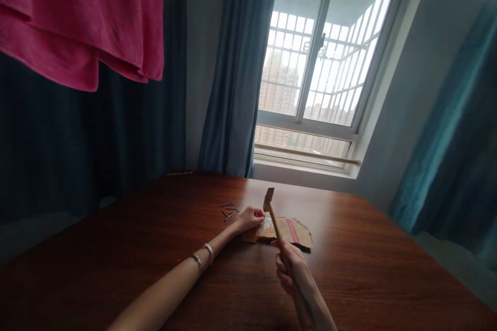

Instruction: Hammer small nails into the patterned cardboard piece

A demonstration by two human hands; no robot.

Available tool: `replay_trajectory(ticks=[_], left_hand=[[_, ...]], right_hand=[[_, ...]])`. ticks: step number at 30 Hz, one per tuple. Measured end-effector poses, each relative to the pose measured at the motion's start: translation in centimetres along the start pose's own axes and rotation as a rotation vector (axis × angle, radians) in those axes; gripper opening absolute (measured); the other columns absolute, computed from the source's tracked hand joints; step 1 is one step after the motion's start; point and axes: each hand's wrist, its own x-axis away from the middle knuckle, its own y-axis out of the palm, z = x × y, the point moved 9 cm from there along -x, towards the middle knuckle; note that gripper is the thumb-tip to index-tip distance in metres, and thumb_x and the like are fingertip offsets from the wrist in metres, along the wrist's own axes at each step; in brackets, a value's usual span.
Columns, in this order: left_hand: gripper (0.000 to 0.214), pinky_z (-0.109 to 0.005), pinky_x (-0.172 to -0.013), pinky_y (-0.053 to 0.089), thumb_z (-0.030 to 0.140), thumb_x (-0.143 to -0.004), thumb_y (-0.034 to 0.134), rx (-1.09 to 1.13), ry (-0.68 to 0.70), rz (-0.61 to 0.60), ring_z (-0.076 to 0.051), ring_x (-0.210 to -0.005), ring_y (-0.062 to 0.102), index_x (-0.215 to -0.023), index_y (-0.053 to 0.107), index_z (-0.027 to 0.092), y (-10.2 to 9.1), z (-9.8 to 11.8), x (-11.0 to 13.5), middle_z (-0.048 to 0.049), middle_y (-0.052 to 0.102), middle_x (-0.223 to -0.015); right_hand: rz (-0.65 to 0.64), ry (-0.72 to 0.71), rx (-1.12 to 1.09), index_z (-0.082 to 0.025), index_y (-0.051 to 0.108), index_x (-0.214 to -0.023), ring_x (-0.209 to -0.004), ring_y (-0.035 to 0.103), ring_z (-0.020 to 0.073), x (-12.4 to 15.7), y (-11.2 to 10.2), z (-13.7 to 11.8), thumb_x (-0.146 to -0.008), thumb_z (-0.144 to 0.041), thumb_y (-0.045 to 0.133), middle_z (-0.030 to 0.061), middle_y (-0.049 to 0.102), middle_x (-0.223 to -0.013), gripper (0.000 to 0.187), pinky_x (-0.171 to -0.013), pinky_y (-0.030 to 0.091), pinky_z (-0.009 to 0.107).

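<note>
My right hand [291,264] is wrapped round the wooden handle of a hammer [276,225], whose head is raised beside my left fingertips. With its fingers pinched, my left hand [250,218] holds a thin nail [266,214] upright over a piece of cardboard [285,230]. The cardboard lies flat, is dotted with many small marks and carries a pink band; one long edge is ragged. Whether the hammer head touches the nail I cannot tell. Several loose nails [230,212] lie on the table just left of my left hand.
A brown wooden table [186,269] stretches beneath everything. Behind it are a barred window [310,62] and blue curtains [233,72]. A pink cloth [85,20] hangs at the upper left.
</note>
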Motion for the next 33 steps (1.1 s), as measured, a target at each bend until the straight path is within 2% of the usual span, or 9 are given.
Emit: replay_trajectory(ticks=[14, 19, 23, 28, 33], left_hand=[[0.024, -0.018, -0.050, 0.033, 0.026, -0.067, 0.052, 0.016, 0.019, 0.006, -0.011, -0.054, 0.050, -0.072, 0.068, 0.009, -0.07, 0.13, -0.01, -0.0025, 0.062, -0.059], [0.023, -0.019, -0.053, 0.033, 0.025, -0.066, 0.052, -0.005, 0.014, 0.017, -0.011, -0.057, 0.051, -0.072, 0.069, 0.009, -0.11, -0.02, -0.05, -0.0027, 0.063, -0.062], [0.024, -0.019, -0.053, 0.034, 0.026, -0.066, 0.053, -0.007, 0.009, 0.008, -0.011, -0.058, 0.051, -0.072, 0.069, 0.009, -0.06, 0.04, -0.09, -0.0025, 0.063, -0.062], [0.024, -0.018, -0.053, 0.034, 0.027, -0.066, 0.053, -0.015, 0.005, 0.013, -0.011, -0.057, 0.051, -0.073, 0.069, 0.009, -0.10, 0.05, -0.11, -0.0023, 0.062, -0.061], [0.025, -0.019, -0.053, 0.034, 0.026, -0.067, 0.052, -0.023, 0.003, 0.007, -0.012, -0.058, 0.051, -0.073, 0.069, 0.009, -0.07, 0.04, -0.10, -0.0026, 0.063, -0.062]], right_hand=[[-0.010, 0.005, 0.015, -0.019, 0.047, -0.095, -0.025, 0.027, 0.0025, 0.15, 0.21, -0.28, -0.070, -0.057, 0.055, -0.0102, 0.041, -0.047, 0.046, -0.024, 0.017, 0.014], [-0.027, -0.039, -0.003, -0.018, 0.048, -0.096, -0.027, 0.027, 0.0015, 0.14, 0.23, -0.50, -0.073, -0.055, 0.053, -0.0102, 0.040, -0.048, 0.044, -0.026, 0.017, 0.013], [-0.036, -0.009, 0.001, -0.018, 0.048, -0.095, -0.026, 0.027, 0.0022, -0.21, 0.08, 0.00, -0.071, -0.057, 0.055, -0.0108, 0.039, -0.045, 0.045, -0.026, 0.013, 0.014], [-0.011, -0.008, 0.015, -0.018, 0.048, -0.094, -0.026, 0.026, 0.0023, -0.23, -0.08, 0.01, -0.070, -0.058, 0.056, -0.0108, 0.040, -0.045, 0.047, -0.025, 0.015, 0.014], [-0.040, -0.008, 0.010, -0.018, 0.047, -0.093, -0.024, 0.027, 0.0022, -0.12, 0.31, -0.22, -0.067, -0.060, 0.057, -0.0109, 0.041, -0.045, 0.050, -0.025, 0.015, 0.014]])
